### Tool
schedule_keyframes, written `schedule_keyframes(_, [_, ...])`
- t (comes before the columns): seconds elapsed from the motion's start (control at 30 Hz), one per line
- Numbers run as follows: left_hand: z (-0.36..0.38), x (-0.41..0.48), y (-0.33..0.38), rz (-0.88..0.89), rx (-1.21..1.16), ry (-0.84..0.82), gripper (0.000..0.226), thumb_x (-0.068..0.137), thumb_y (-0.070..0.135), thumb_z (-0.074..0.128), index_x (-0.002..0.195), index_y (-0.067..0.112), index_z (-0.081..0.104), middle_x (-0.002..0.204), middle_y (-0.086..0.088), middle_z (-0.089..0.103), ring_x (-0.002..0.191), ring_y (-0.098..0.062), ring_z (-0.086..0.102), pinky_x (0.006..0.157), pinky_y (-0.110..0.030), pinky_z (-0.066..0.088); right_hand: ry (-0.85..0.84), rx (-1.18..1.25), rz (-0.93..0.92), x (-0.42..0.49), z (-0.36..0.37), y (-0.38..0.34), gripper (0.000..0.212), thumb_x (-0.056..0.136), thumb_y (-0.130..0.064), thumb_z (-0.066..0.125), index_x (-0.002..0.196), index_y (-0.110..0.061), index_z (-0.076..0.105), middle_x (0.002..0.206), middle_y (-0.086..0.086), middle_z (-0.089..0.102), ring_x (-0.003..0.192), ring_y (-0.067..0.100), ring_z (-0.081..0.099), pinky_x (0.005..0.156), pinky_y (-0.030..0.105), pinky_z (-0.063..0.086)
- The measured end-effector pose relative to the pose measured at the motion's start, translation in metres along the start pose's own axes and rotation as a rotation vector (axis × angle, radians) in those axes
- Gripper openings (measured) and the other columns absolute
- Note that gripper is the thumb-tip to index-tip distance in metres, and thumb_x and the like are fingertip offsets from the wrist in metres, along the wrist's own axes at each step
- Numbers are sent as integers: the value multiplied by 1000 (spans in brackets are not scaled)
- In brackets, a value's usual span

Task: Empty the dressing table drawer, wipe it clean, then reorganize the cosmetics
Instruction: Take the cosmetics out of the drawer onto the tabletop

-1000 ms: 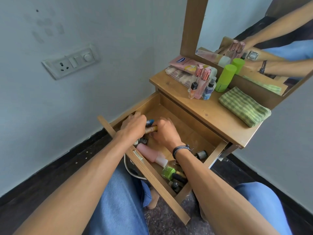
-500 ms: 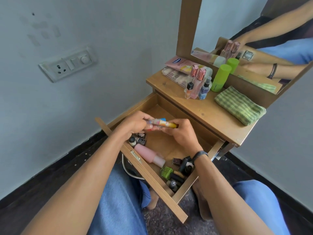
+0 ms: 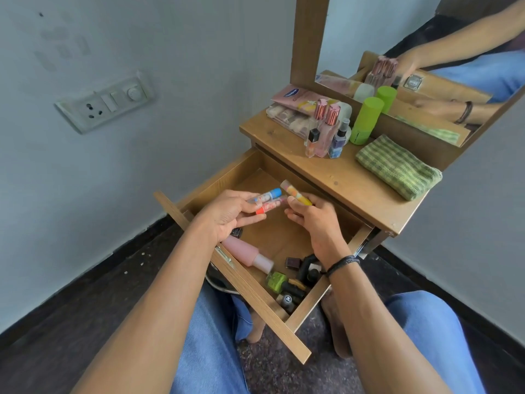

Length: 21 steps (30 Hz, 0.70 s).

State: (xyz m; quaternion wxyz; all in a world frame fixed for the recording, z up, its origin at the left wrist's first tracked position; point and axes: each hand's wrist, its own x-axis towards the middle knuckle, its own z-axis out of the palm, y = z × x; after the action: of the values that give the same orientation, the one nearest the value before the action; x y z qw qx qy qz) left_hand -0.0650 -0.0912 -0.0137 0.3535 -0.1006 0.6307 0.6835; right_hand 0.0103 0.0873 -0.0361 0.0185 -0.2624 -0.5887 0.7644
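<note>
Left hand [image 3: 227,217] grips two tubes [image 3: 267,199], right hand [image 3: 315,223] a yellow tube [image 3: 295,192]; we lay all on table [image 3: 341,177], 1 o'clock (flat).

This is a room in a home, most likely a bedroom corner used for grooming. A small wooden dressing table [image 3: 355,183] with a framed mirror [image 3: 369,38] stands against a painted wall [image 3: 170,52]. Perfume bottles [image 3: 326,129] and a lotion tube [image 3: 298,96] sit on top, nail polish bottles [image 3: 277,280] lie in its open drawer [image 3: 227,169], and a household switch plate [image 3: 105,102] is on the wall.
</note>
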Motion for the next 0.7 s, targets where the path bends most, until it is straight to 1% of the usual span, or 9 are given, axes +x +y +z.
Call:
schedule_keyframes(0.07, [-1,0,0,15,-36,27,37,91,-13,62,127,-4,64,120,-19,70,106,-27,72,84,-32,61,3,22,3,0,-1,1,24,95,-18,71,118,-10,68,106,9,76,86,15,70,87,28,59])
schedule_keyframes(0.13, [-2,-1,0,32,-65,57,38,91,-11,63,128,-3,63,121,-19,69,107,-28,71,82,-31,62,-1,37,4,-1,0,-1,22,97,-17,69,117,-9,68,100,12,73,79,14,66,85,28,57])
schedule_keyframes(0.23, [-2,-2,-1,54,-82,91,38,90,-7,65,128,0,64,121,-18,69,109,-28,71,79,-30,62,14,43,3,-2,2,-3,20,97,-14,68,116,-9,68,90,8,67,71,11,61,75,24,54])
schedule_keyframes(0.3, [-2,-2,-2,62,-83,94,37,90,-6,66,126,2,65,120,-17,70,108,-27,71,81,-31,62,19,46,9,-3,2,-4,21,96,-10,67,116,-11,69,88,7,67,69,11,59,71,22,52])
schedule_keyframes(0.37, [-4,-2,-2,65,-87,84,38,90,-7,67,126,2,66,119,-17,71,106,-26,72,85,-34,61,-5,31,15,-4,2,-5,23,93,-6,67,116,-11,70,91,9,70,70,11,60,69,21,52])
schedule_keyframes(0.47, [-4,-3,-2,67,-93,58,39,90,-9,65,127,-1,64,118,-17,71,105,-25,73,86,-35,61,-49,-19,24,-6,3,-6,30,90,-6,70,120,-12,67,100,11,76,76,12,65,71,22,55])
schedule_keyframes(0.6, [-3,-4,-2,76,-77,41,39,90,-9,64,128,0,64,120,-16,70,107,-25,72,87,-35,61,-52,-92,10,-5,7,-4,30,90,-12,70,115,-25,59,111,9,75,92,15,70,88,34,57])
schedule_keyframes(0.63, [-3,-4,-2,80,-70,41,39,90,-9,65,128,0,64,120,-15,70,107,-25,72,87,-35,61,-46,-107,1,-4,8,-4,30,91,-12,69,114,-27,57,111,9,75,91,15,69,89,36,56])
schedule_keyframes(0.7, [-3,-4,-2,83,-57,43,39,90,-8,66,128,0,64,120,-15,70,108,-25,72,87,-35,61,-44,-128,-16,-2,9,-2,32,94,-8,64,118,-28,56,108,9,76,85,14,67,84,35,56])
